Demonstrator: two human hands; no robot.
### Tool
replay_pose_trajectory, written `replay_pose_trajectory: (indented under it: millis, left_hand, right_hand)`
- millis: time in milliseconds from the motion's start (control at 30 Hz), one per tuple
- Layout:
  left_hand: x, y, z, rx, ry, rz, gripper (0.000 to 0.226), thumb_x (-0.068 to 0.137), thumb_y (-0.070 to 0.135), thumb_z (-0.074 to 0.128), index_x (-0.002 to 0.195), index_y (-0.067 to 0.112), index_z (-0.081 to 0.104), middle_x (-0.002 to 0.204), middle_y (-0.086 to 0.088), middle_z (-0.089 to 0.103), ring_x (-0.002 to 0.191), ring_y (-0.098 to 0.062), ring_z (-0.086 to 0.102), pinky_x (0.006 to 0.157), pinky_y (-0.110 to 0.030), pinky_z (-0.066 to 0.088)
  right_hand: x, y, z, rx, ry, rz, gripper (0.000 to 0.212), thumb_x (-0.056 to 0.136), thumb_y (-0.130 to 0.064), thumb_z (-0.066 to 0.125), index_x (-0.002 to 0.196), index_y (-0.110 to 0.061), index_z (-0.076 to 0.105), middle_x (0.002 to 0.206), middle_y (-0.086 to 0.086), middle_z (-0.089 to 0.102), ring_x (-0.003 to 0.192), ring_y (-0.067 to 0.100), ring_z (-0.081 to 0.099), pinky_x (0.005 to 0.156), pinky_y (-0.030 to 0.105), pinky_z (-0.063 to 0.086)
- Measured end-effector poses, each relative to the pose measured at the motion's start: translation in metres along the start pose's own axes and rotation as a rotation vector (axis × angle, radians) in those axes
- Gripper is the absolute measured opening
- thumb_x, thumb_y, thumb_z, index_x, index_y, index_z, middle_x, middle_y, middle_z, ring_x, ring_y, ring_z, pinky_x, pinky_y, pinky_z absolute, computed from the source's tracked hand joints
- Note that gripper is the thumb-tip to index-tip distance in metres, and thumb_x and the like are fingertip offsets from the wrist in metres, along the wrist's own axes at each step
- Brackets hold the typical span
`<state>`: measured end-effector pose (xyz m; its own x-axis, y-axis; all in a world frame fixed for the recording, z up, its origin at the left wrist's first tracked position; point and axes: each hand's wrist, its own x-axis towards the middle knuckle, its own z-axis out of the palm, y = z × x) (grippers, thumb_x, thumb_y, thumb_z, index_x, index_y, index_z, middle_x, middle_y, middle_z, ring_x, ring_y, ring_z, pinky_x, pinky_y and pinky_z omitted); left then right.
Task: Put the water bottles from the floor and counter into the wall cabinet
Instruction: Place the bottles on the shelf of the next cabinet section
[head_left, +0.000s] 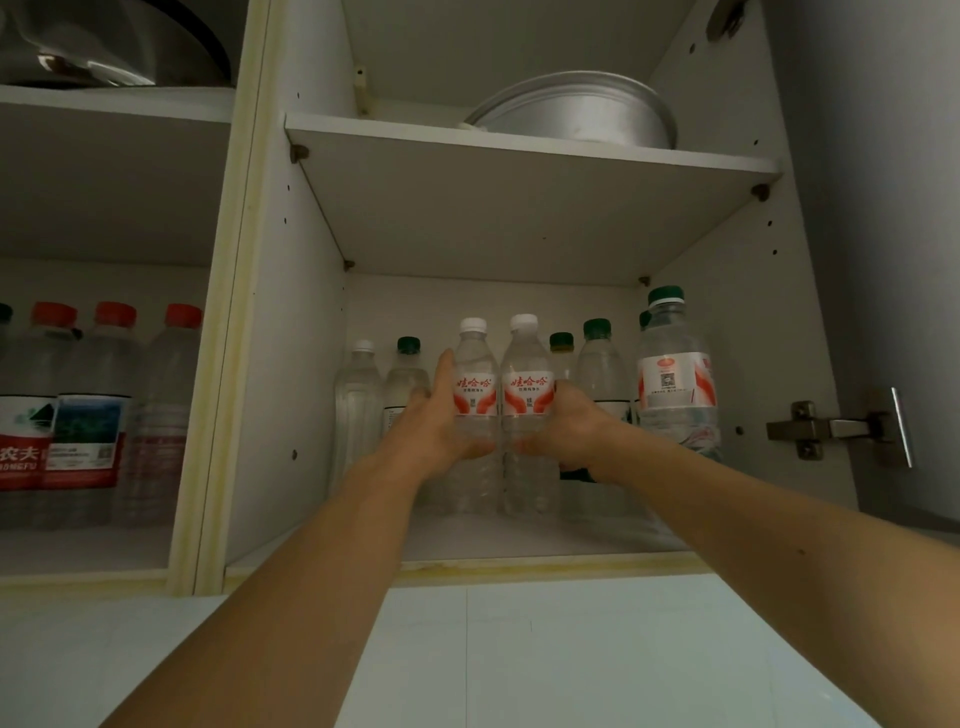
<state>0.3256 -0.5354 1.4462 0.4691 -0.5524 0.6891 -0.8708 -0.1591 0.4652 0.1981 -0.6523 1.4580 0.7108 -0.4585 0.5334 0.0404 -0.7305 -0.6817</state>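
Two white-capped water bottles with red-and-white labels stand side by side on the lower shelf (545, 535) of the open wall cabinet. My left hand (434, 421) grips the left bottle (475, 364) around its middle. My right hand (569, 426) grips the right bottle (525, 364) the same way. Both bottles are upright, touching each other, their bases on or just above the shelf. Behind them stand several clear bottles with white or green caps, such as a green-capped one (597, 358).
A larger green-capped bottle (675, 379) stands at the shelf's right front. A metal pot (576, 109) sits on the upper shelf. The left compartment holds red-capped bottles (85, 410). A door hinge (831, 428) projects at right. White wall tiles (519, 649) lie below.
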Motion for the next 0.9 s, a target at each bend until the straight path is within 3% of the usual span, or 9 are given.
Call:
replay_pose_trajectory:
  millis: [100,200,333,400,500,667,900]
  left_hand:
    - [0.0,-0.002,-0.001,0.019,-0.05,0.007,0.133,0.075,0.029,0.088,0.154,0.048,-0.017,0.157,-0.012,0.026,0.136,-0.033,0.046,0.111,-0.053,0.042]
    - [0.008,-0.008,-0.005,0.099,-0.119,0.039,0.137,0.075,0.03,0.088,0.149,0.055,-0.024,0.159,-0.01,0.027,0.137,-0.031,0.046,0.111,-0.055,0.042]
    - [0.021,-0.021,-0.02,0.228,-0.172,0.091,0.135,0.071,0.029,0.091,0.148,0.063,-0.015,0.157,-0.002,0.028,0.137,-0.025,0.045,0.11,-0.044,0.043]
    - [0.028,-0.026,-0.027,0.295,-0.154,0.08,0.135,0.066,0.033,0.093,0.147,0.065,-0.011,0.155,-0.003,0.026,0.134,-0.026,0.044,0.11,-0.048,0.043]
    - [0.04,-0.031,-0.032,0.408,-0.148,0.089,0.137,0.06,0.043,0.094,0.147,0.063,-0.009,0.153,-0.004,0.026,0.136,-0.029,0.039,0.111,-0.056,0.04]
    - [0.06,-0.033,-0.028,0.644,-0.131,0.144,0.137,0.055,0.06,0.091,0.145,0.059,-0.013,0.16,-0.001,0.012,0.148,-0.03,0.007,0.118,-0.06,0.013]
    - [0.073,-0.054,-0.02,0.774,-0.061,0.233,0.137,0.053,0.072,0.084,0.15,0.052,-0.012,0.16,-0.008,0.016,0.15,-0.03,0.001,0.118,-0.059,-0.011]
  right_hand:
    - [0.007,0.001,0.003,-0.02,-0.035,-0.007,0.035,0.083,-0.012,0.08,0.113,-0.021,0.066,0.108,0.002,0.07,0.102,0.019,0.068,0.099,0.047,0.055]
    - [0.014,0.002,0.006,-0.056,-0.051,0.017,0.039,0.085,-0.014,0.079,0.119,-0.022,0.062,0.115,0.005,0.067,0.109,0.026,0.064,0.099,0.051,0.053]
    - [0.024,0.01,0.007,-0.038,-0.084,0.006,0.036,0.086,-0.014,0.078,0.117,-0.023,0.063,0.113,0.003,0.067,0.106,0.024,0.065,0.097,0.047,0.054]
    - [0.027,0.014,0.008,-0.015,-0.097,-0.011,0.032,0.087,-0.013,0.076,0.115,-0.023,0.063,0.109,0.001,0.068,0.1,0.019,0.065,0.094,0.041,0.055]
    - [0.033,0.021,0.012,-0.029,-0.088,-0.034,0.04,0.088,-0.014,0.075,0.124,-0.02,0.059,0.118,0.003,0.066,0.111,0.023,0.063,0.103,0.045,0.051]
    - [0.047,0.021,0.02,-0.171,-0.065,-0.015,0.049,0.088,-0.019,0.076,0.131,-0.021,0.053,0.12,0.004,0.063,0.108,0.024,0.064,0.097,0.043,0.056]
    - [0.062,0.021,0.029,-0.258,-0.03,0.036,0.06,0.085,-0.02,0.079,0.135,-0.017,0.047,0.125,0.006,0.061,0.113,0.025,0.062,0.099,0.043,0.055]
